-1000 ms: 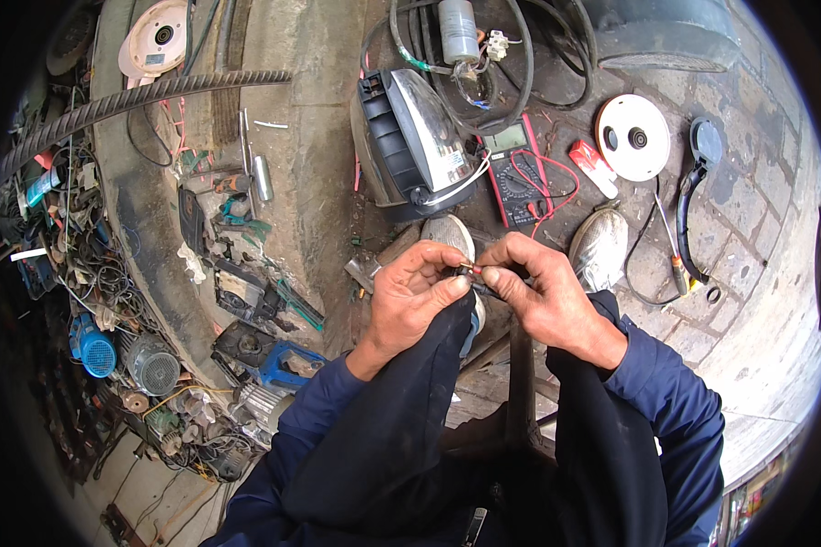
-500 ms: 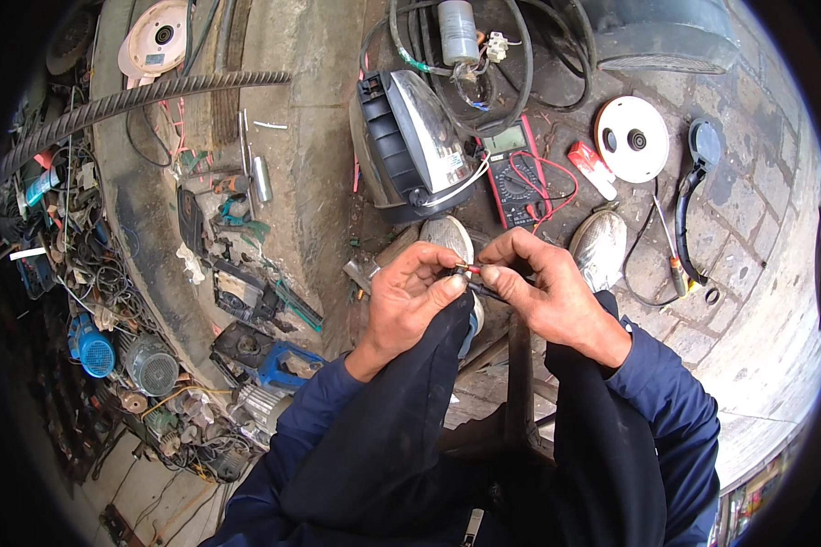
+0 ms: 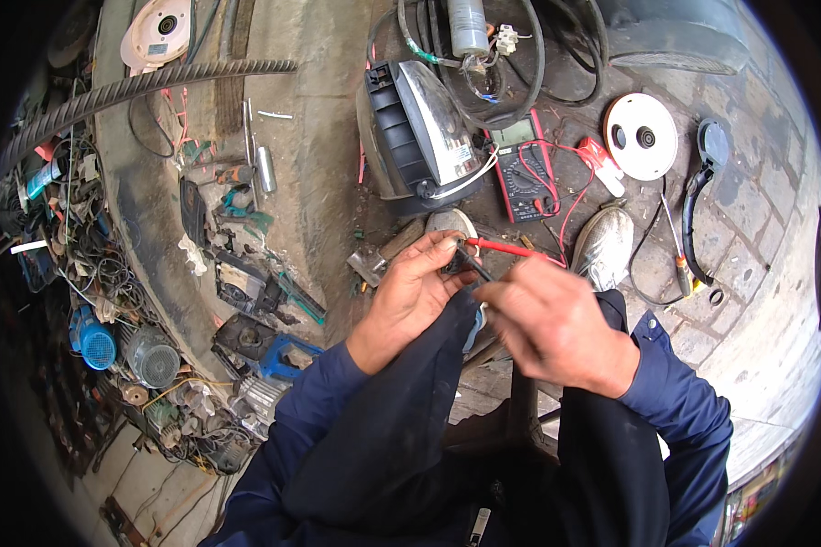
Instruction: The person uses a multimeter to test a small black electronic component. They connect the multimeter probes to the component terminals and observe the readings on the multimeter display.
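My left hand (image 3: 410, 296) is closed, pinching the tip end of a red test probe (image 3: 511, 248) together with a small dark part too hidden to name. Blurred by motion, my right hand (image 3: 561, 333) has its fingers curled round a black test probe (image 3: 472, 263) that points at the left fingertips. From the red probe a red lead runs up to the multimeter (image 3: 524, 187), which lies on the ground beyond my shoes. Left of the meter is an electric kettle body (image 3: 429, 128) on its side, with a white wire across it.
Around the meter lie a red and white packet (image 3: 602, 166), a round white kettle base (image 3: 641, 137), a black handle with a lid (image 3: 693, 201) and a screwdriver (image 3: 681, 264). Coiled cable (image 3: 529, 82) sits beyond. Tools and motors (image 3: 150, 360) pile up on the left.
The red probe has swung out to lie to the right of my left fingers. My right hand has drawn back toward me and right, now with the black probe. The view has shifted slightly.
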Motion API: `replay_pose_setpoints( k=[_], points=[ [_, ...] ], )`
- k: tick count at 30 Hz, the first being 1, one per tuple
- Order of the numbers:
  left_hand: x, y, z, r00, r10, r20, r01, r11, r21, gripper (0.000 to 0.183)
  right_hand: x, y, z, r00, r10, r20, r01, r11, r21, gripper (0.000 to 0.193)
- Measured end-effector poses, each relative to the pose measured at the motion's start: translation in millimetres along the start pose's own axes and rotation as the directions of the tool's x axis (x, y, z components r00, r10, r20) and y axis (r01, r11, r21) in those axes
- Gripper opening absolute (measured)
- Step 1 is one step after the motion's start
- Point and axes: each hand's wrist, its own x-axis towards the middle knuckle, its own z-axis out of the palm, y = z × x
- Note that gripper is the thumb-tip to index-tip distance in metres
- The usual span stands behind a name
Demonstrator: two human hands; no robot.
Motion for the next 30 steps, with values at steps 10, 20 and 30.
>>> replay_pose_setpoints(
  k=[10,20,30],
  points=[
    [0.9,-0.5,8.8,0.998,0.059,-0.022,-0.056,0.994,0.096,0.019,-5.4,-19.6,-1.5,0.989,0.037,0.141,-0.046,0.997,0.057,0.025],
    [6.0,-4.4,16.3,0.99,0.137,-0.039,-0.136,0.99,0.039,0.018,-9.5,-5.2,36.5,0.604,0.443,0.663,-0.794,0.41,0.45,0.036],
    [10.1,-11.2,16.8,0.993,0.118,-0.029,-0.115,0.99,0.081,0.025,-8.1,25.2,61.2,0.606,0.596,0.526,-0.654,-0.003,0.757,0.037]
  ],
)
